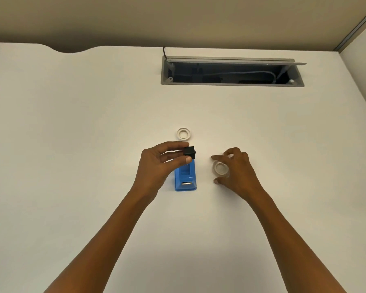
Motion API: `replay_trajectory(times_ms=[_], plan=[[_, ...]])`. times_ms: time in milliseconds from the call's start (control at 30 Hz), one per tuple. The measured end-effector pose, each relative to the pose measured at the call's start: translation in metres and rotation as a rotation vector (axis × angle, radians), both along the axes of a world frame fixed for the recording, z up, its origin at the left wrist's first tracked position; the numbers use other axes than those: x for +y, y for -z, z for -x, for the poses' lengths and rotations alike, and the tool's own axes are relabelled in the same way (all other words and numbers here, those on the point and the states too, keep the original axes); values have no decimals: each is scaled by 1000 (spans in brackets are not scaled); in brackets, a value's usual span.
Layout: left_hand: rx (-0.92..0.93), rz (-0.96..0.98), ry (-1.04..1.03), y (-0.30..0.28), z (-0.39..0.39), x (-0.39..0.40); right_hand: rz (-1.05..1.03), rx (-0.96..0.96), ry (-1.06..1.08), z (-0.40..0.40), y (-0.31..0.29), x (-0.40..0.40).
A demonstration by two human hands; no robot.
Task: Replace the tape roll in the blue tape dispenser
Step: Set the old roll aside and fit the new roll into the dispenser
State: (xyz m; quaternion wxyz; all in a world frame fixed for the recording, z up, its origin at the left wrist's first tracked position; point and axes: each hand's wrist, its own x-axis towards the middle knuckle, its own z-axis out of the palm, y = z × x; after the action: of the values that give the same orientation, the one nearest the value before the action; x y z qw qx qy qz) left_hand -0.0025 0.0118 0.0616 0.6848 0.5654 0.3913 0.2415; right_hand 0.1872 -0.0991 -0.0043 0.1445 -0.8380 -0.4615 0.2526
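Note:
The blue tape dispenser (pixel 186 178) stands on the white desk (pixel 72 144), its metal cutter facing me and its roll slot empty. Just above its far end, my left hand (pixel 159 166) pinches a small black spindle (pixel 190 152) between thumb and fingers. A clear tape roll (pixel 220 168) lies flat to the right of the dispenser; my right hand (pixel 237 172) curls around it, fingertips at its rim. Whether the roll is lifted off the desk I cannot tell. A white, empty-looking tape core (pixel 183 133) lies flat farther back.
An open grey cable hatch (pixel 230 83) with wires inside is set into the desk at the back right. The desk's far edge has a curved notch at the left. A wall corner rises at the right.

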Motion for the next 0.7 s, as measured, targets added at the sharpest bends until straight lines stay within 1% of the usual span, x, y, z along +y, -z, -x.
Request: replay_trajectory(times_ms=[133, 233, 300, 367, 533, 567, 700], plan=[[4, 12, -2, 2, 2, -3, -75, 113, 87, 2, 1, -2], [-1, 29, -16, 2, 3, -6, -168, 254, 185, 1, -10, -4], [-3, 37, -22, 2, 2, -8, -234, 378, 280, 3, -22, -4], [1, 44, -23, 1, 1, -10, -288, 570, 352, 7, -36, -4], [-8, 63, 11, -3, -1, -12, -413, 907, 307, 18, -67, -2], [-9, 57, 19, -4, -1, -12, -430, 952, 310, 19, -71, -1], [-20, 30, 27, -7, -3, -12, -459, 1014, 317, 22, -75, 4]])
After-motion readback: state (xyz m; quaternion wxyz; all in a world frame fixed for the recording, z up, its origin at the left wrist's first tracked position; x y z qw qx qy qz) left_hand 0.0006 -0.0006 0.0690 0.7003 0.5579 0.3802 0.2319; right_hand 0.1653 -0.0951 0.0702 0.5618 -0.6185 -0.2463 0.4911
